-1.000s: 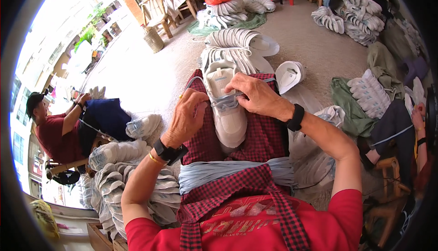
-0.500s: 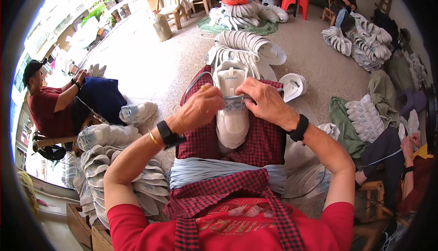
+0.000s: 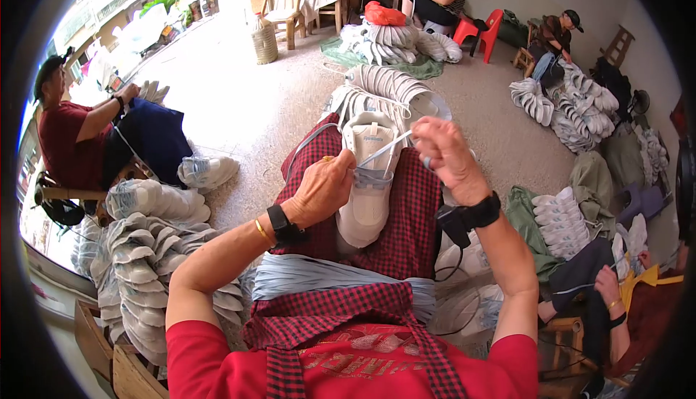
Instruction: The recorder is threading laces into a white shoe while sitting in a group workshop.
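A white sneaker (image 3: 365, 219) rests on my lap between my knees, toe toward me, tongue standing up at the far end. A pale blue-grey shoelace (image 3: 384, 150) crosses its opening, and lacing lies over its middle. Closed at the shoe's left edge is my left hand (image 3: 324, 187), its fingertips by the lower end of the stretched lace. My right hand (image 3: 451, 158) is raised to the right of the tongue, fingers pinched on the lace and pulling it taut. Across my lap lies a bundle of light blue laces (image 3: 341, 276).
Stacked shoes (image 3: 391, 84) stand just beyond my knees. Piles of shoes (image 3: 141, 276) sit to my left, and more shoes (image 3: 464, 305) to my right. A seated person (image 3: 72, 134) is at left; others sit at right and far back. A wooden chair (image 3: 285, 7) stands behind.
My right hand has moved up and right, drawing the lace out taut. My left hand has shifted slightly down at the shoe's left edge. The shoe has tilted a little, and the view has shifted.
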Available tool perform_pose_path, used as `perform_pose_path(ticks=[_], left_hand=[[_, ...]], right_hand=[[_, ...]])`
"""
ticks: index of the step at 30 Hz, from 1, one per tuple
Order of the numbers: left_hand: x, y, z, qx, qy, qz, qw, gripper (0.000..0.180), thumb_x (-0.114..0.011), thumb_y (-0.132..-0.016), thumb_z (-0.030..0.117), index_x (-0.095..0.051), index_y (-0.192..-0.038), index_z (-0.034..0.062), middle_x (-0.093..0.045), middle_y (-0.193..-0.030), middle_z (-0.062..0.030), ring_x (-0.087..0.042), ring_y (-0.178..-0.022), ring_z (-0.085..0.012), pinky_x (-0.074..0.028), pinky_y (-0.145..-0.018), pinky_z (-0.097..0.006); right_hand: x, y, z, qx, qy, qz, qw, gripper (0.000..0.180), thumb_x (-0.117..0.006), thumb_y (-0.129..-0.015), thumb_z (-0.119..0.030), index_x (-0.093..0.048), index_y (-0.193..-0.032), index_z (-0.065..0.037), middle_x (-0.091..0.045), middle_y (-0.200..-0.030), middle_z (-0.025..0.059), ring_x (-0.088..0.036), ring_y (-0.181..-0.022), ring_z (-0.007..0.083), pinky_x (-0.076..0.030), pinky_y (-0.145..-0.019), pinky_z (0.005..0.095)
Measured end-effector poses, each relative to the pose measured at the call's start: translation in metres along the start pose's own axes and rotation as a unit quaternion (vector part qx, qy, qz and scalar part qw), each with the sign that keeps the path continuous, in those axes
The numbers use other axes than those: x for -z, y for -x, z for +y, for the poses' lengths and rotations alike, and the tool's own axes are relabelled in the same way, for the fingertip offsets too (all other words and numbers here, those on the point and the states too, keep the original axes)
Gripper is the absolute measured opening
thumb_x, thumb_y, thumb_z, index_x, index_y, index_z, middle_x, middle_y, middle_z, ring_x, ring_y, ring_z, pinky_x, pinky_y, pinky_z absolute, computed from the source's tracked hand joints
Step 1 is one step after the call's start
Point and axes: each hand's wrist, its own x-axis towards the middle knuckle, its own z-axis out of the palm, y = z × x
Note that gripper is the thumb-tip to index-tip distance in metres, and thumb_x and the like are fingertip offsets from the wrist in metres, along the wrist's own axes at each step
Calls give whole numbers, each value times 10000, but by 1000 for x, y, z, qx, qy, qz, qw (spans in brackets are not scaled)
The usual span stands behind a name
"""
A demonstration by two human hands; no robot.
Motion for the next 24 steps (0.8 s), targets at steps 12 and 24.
perform_pose_path(ticks=[12, 24], left_hand=[[24, -15, -14, -39, -18, 19, 999, 246, -568, -760, -19, -582, -1001, 26, -529, -1031, -169, -539, -1007, -382, -450, -864, -468], [24, -25, -18, -89, -14, -12, 996, 137, -627, -814, 12, -542, -921, 8, -546, -1024, -160, -547, -976, -350, -449, -865, -431]], right_hand=[[-13, 13, 23, 279, 529, 9, 801, 214, -612, -745, 49, -666, -929, -46, -573, -917, 121, -584, -960, 317, -498, -824, 413], [-17, 15, 26, 157, 438, -139, 874, 177, -694, -717, -24, -636, -883, -5, -580, -919, 76, -586, -781, 213, -488, -710, 329]])
